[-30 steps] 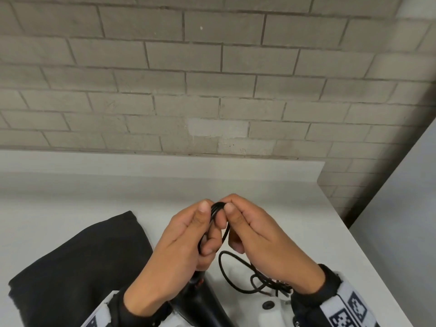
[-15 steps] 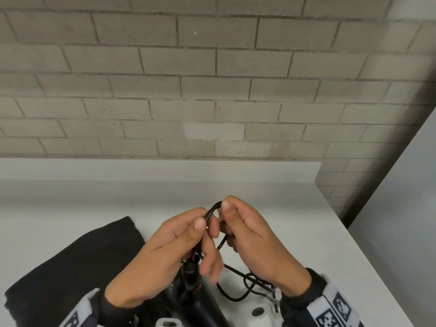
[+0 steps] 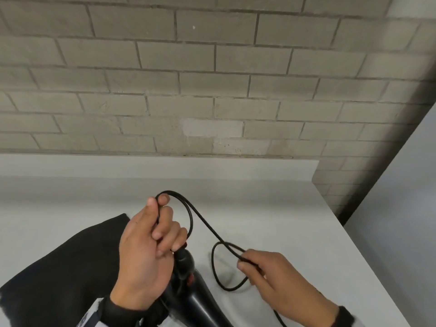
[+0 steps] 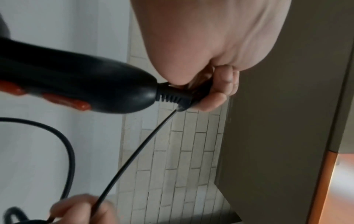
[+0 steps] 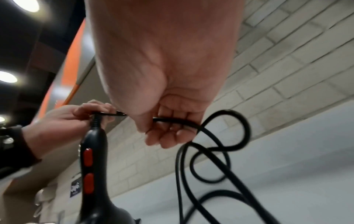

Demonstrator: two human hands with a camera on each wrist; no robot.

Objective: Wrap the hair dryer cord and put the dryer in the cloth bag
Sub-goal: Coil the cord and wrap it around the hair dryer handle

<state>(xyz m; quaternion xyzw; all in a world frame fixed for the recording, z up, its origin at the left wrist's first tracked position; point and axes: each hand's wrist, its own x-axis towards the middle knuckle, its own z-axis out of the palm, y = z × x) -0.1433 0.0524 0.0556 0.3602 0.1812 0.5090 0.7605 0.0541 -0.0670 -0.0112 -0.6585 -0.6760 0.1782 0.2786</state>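
A black hair dryer (image 3: 198,300) with red buttons (image 5: 88,157) is held handle-up over the white table (image 3: 295,220). My left hand (image 3: 151,246) grips folded loops of the black cord (image 3: 203,223) at the end of the handle, thumb and forefinger pinching the top of the loop. From there the cord runs down to the right, where my right hand (image 3: 271,277) pinches it beside a loose loop (image 3: 224,267). In the left wrist view the dryer handle (image 4: 76,87) meets the cord's strain relief (image 4: 170,97) at my fingers. A black cloth bag (image 3: 61,267) lies flat at the left.
A grey brick wall (image 3: 212,79) rises behind the table's back ledge. The table's right edge (image 3: 368,263) runs diagonally, with a gap and a pale panel (image 3: 401,208) beyond it. More slack cord (image 5: 210,189) trails below my right hand.
My hands were together at the top of the cord loop. My right hand has since moved down and to the right along the cord, drawing out a straight length, while the left keeps its grip.
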